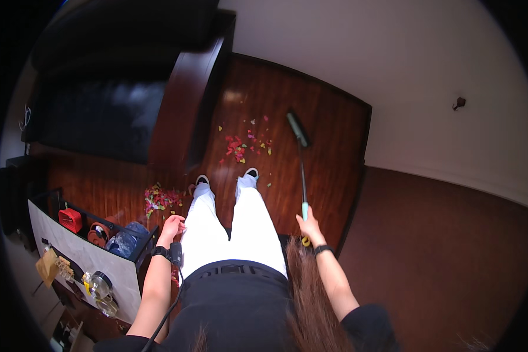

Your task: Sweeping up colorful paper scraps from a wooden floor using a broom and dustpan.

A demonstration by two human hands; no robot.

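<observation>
My right hand (309, 225) grips the pale green handle of a small broom (302, 176). Its dark shaft runs forward to a green-grey head (297, 130) held over or on the wooden floor (330, 132). To the left of that head, colourful paper scraps (237, 148) lie scattered in front of my shoes, mostly red with some yellow and pink. A denser heap of scraps (162, 198) sits on the floor beyond my left hand (173, 227). That hand hangs beside my thigh with fingers loosely curled, and nothing shows in it.
A dark wooden cabinet (180, 101) stands ahead on the left. At my left is a light-topped table (123, 286) with jars (100, 286); a red basket (70, 220) and large plastic bottle (127, 240) are beside it. A pale wall (422, 145) bounds the right.
</observation>
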